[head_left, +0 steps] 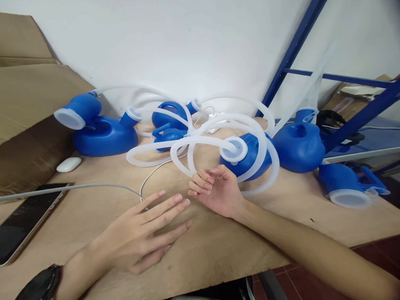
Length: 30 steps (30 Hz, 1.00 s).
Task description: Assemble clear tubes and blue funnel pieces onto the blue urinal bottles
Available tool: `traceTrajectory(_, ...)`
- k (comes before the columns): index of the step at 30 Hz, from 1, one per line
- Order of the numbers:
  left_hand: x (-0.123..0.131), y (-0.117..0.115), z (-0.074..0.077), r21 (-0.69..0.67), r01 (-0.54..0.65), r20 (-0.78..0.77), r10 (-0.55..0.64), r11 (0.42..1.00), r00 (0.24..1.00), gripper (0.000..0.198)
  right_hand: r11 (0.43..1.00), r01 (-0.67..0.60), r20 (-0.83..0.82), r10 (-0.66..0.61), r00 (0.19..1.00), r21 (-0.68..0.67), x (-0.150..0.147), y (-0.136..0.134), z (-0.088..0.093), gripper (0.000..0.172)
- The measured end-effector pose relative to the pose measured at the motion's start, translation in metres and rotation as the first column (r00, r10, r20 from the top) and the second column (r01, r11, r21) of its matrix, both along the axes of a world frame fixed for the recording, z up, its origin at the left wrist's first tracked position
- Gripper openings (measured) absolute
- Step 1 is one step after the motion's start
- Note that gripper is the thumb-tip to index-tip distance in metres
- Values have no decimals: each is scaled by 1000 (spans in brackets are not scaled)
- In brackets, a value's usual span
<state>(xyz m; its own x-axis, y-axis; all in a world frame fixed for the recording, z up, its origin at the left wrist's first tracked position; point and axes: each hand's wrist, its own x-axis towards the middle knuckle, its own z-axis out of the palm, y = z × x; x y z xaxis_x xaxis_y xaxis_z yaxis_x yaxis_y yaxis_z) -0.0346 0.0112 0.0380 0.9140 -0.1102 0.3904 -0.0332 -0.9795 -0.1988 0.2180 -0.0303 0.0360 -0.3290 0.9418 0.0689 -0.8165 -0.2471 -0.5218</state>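
Observation:
My left hand [147, 234] hovers over the wooden table [205, 264], fingers stretched out and nothing in them. To its right is my right hand [218, 189], palm turned up and fingers loosely curled; the palm is bare. Just behind the right hand lies a blue plastic urinal bottle [253, 154] with a translucent cap [233, 149]. A white corrugated hose [199, 139] runs from the cap and loops over the table. More blue bottles stand further off, one at left [105, 138] and one at right [299, 148].
A cardboard box [22, 100] stands at the left, near a dark-screened phone [24, 224] and a white case [69, 164]. A grey cable [98, 186] crosses there. Near the right table edge lies a small blue urinal funnel [343, 183]; a blue metal frame [295, 44] rises behind.

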Motion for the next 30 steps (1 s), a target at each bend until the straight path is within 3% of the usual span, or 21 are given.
traceTrajectory(15, 0, 1, 3, 40, -12, 3, 12, 999, 1000, 54, 1000, 10, 21, -10, 1000, 20, 0, 1, 0, 38)
traceTrajectory(22, 0, 2, 2, 22, -19, 13, 19, 1000, 1000, 54, 1000, 24, 24, -24, 999, 19, -1, 0, 0, 28)
traceTrajectory(30, -2, 2, -2, -9, -27, 13, 27, 1000, 1000, 57, 1000, 28, 32, -28, 999, 1, -2, -1, 1, 32)
